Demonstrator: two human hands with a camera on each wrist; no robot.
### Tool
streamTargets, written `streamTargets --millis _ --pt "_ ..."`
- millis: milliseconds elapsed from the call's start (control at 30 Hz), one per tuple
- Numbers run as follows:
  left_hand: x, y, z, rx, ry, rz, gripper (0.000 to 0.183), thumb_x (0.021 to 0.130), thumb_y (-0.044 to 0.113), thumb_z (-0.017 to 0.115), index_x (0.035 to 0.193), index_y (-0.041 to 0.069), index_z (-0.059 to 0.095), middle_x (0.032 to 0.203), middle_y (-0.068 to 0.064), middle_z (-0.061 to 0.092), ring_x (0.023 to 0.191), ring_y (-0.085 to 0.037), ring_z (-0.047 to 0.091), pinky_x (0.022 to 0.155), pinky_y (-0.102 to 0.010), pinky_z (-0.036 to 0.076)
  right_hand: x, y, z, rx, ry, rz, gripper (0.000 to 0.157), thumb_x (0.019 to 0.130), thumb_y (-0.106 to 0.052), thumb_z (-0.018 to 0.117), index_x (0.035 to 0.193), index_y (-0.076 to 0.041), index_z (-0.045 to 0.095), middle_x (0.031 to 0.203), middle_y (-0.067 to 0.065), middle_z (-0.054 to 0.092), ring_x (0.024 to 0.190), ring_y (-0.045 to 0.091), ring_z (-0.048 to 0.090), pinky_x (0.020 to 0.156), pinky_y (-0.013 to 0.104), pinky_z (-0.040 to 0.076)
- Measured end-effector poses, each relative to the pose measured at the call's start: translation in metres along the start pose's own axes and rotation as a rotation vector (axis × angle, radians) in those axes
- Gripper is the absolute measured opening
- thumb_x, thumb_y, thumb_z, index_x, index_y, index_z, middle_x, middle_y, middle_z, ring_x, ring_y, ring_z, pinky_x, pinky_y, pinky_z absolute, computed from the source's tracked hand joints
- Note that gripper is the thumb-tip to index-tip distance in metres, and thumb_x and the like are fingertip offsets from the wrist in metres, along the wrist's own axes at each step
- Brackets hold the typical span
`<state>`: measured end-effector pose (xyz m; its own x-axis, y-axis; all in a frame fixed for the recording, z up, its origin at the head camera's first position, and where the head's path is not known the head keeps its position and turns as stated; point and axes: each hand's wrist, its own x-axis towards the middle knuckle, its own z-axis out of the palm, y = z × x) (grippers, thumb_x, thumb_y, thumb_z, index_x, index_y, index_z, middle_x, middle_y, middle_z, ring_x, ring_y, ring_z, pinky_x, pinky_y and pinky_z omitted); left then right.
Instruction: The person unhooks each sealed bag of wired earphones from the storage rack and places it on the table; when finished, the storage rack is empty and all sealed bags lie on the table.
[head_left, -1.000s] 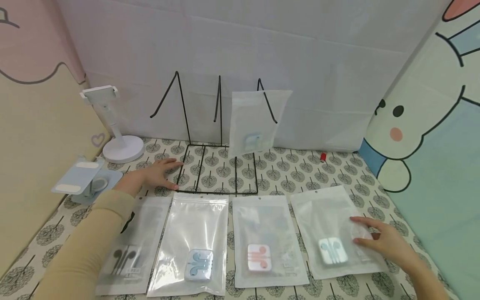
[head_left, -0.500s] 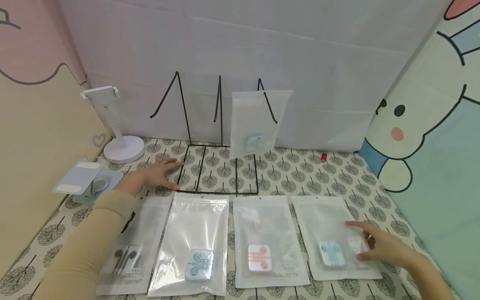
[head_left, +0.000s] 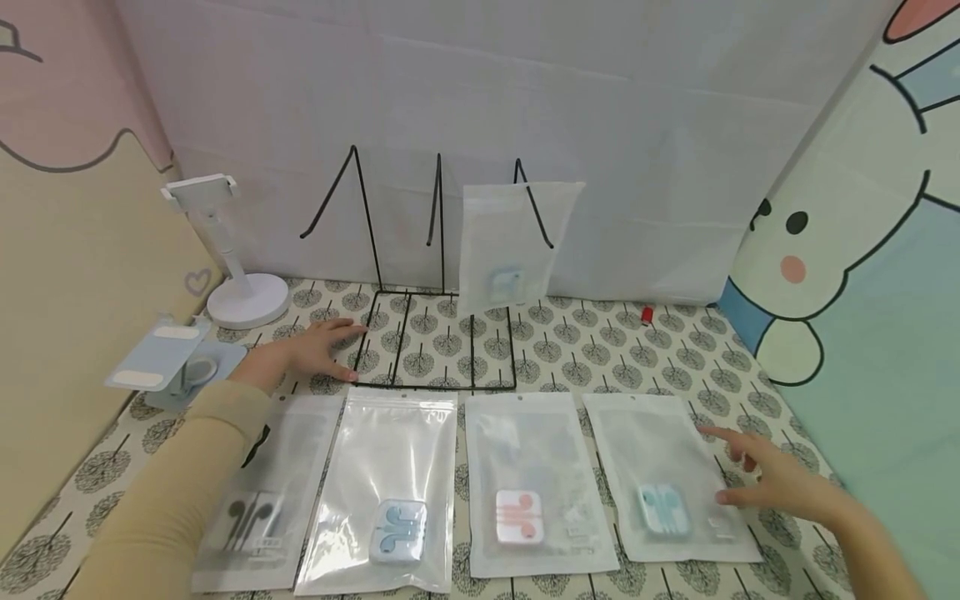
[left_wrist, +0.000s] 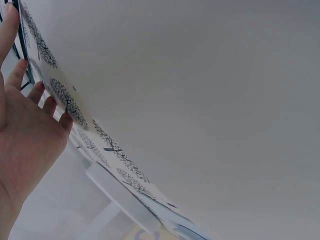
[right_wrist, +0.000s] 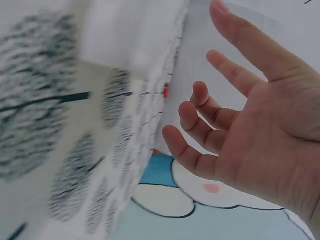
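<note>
My left hand point(head_left: 318, 348) rests at the left side of a black wire rack point(head_left: 435, 387), thumb and fingers spread against its base. Fingers loosely bent, my right hand point(head_left: 772, 475) hovers at the right edge of a frosted bag point(head_left: 645, 442) with teal earphones in a square case point(head_left: 663, 509); the right wrist view shows nothing in its grasp. Farther left lie a bag with pink earphones point(head_left: 525, 450), a shinier bag with blue earphones point(head_left: 397, 450) and a bag with black earphones point(head_left: 292, 467), partly behind my left sleeve. One more bag point(head_left: 510, 233) hangs from the rack's right hook.
A white phone stand point(head_left: 247, 298) and a pale blue folding stand point(head_left: 168, 354) are at the left. Toward the back right lies a small red object point(head_left: 647, 315). Hanging cloth walls border the patterned tablecloth point(head_left: 585, 342).
My right hand has let go of the teal-earphone bag and drawn off to its right. The bag now lies flatter and straighter. My left hand stays at the rack.
</note>
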<state>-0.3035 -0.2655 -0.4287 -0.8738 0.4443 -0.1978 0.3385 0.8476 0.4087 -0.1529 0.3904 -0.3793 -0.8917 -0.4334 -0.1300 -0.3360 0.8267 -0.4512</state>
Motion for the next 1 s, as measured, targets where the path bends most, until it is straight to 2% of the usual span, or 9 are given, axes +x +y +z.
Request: streamTargets --millis 133,233,400,500,600,733,833,900,1000 --pt "-0.001 0.0 0.0 0.001 -0.001 -0.001 0.097 0.076 0.058 0.069 0.15 0.014 0.024 0.156 -0.021 0.008 0.137 -0.055 0.003 0.098 -0.079 0.009 0.012 -0.014 -0.013 -0.071 0.109 -0.091 0.083 0.073 -0.026 0.081 0.143 -0.01 0.039 0.087 0.001 0.04 0.073 0.008 0.036 0.054 0.023 0.036" --pt "-0.002 0.001 -0.001 -0.001 -0.003 -0.006 0.097 0.076 0.058 0.069 0.15 0.014 0.024 0.156 -0.021 0.008 0.137 -0.055 0.003 0.098 -0.079 0.009 0.023 -0.027 -0.025 -0.094 0.16 -0.153 0.082 0.074 -0.023 0.08 0.144 -0.014 0.038 0.087 -0.002 0.037 0.074 0.004 0.035 0.056 0.022 0.038" --pt "-0.002 0.003 -0.002 -0.007 -0.011 -0.012 0.097 0.076 0.058 0.069 0.15 0.015 0.024 0.156 -0.021 0.008 0.137 -0.055 0.003 0.097 -0.079 0.009 0.042 -0.049 -0.051 -0.111 0.242 -0.219 0.083 0.076 -0.017 0.08 0.145 -0.011 0.036 0.091 -0.003 0.039 0.082 0.001 0.036 0.064 0.023 0.047" --pt "-0.002 0.003 -0.002 -0.007 -0.008 -0.008 0.098 0.075 0.058 0.069 0.15 0.015 0.024 0.156 -0.021 0.008 0.137 -0.056 0.003 0.097 -0.08 0.008 0.058 -0.061 -0.066 -0.097 0.275 -0.233 0.083 0.077 -0.015 0.078 0.147 -0.011 0.033 0.101 -0.002 0.043 0.089 0.0 0.038 0.073 0.02 0.047" --pt "-0.001 0.002 -0.001 -0.006 -0.005 -0.009 0.098 0.075 0.059 0.069 0.15 0.015 0.024 0.156 -0.02 0.008 0.137 -0.055 0.003 0.097 -0.079 0.008 0.076 -0.071 -0.075 -0.035 0.294 -0.2 0.082 0.08 -0.015 0.076 0.148 -0.018 0.03 0.117 0.001 0.047 0.098 0.002 0.042 0.08 0.02 0.044" --pt "-0.001 0.001 0.0 -0.01 -0.004 -0.011 0.098 0.075 0.059 0.069 0.15 0.016 0.024 0.156 -0.02 0.008 0.137 -0.055 0.003 0.097 -0.079 0.009 0.103 -0.083 -0.079 0.077 0.321 -0.146 0.08 0.083 -0.016 0.073 0.148 -0.029 0.029 0.135 0.004 0.045 0.111 0.012 0.045 0.094 0.036 0.043" --pt "-0.001 0.003 -0.001 -0.02 -0.008 -0.017 0.097 0.075 0.058 0.069 0.151 0.017 0.024 0.156 -0.019 0.007 0.138 -0.054 0.002 0.098 -0.079 0.009 0.125 -0.09 -0.079 0.175 0.346 -0.144 0.078 0.086 -0.018 0.071 0.148 -0.034 0.027 0.143 0.007 0.04 0.121 0.022 0.043 0.098 0.051 0.041" --pt "-0.001 0.004 -0.001 -0.022 -0.011 -0.02 0.097 0.076 0.058 0.069 0.151 0.017 0.024 0.157 -0.019 0.007 0.138 -0.053 0.002 0.098 -0.079 0.009 0.141 -0.094 -0.078 0.249 0.371 -0.159 0.077 0.086 -0.016 0.07 0.148 -0.033 0.027 0.146 0.009 0.038 0.125 0.027 0.042 0.101 0.053 0.04" --pt "-0.002 0.005 -0.002 -0.021 -0.013 -0.023 0.097 0.076 0.057 0.069 0.151 0.016 0.024 0.157 -0.019 0.007 0.138 -0.054 0.002 0.098 -0.079 0.009 0.164 -0.097 -0.076 0.349 0.406 -0.175 0.076 0.086 -0.016 0.07 0.148 -0.032 0.028 0.148 0.008 0.036 0.129 0.028 0.04 0.103 0.05 0.04"
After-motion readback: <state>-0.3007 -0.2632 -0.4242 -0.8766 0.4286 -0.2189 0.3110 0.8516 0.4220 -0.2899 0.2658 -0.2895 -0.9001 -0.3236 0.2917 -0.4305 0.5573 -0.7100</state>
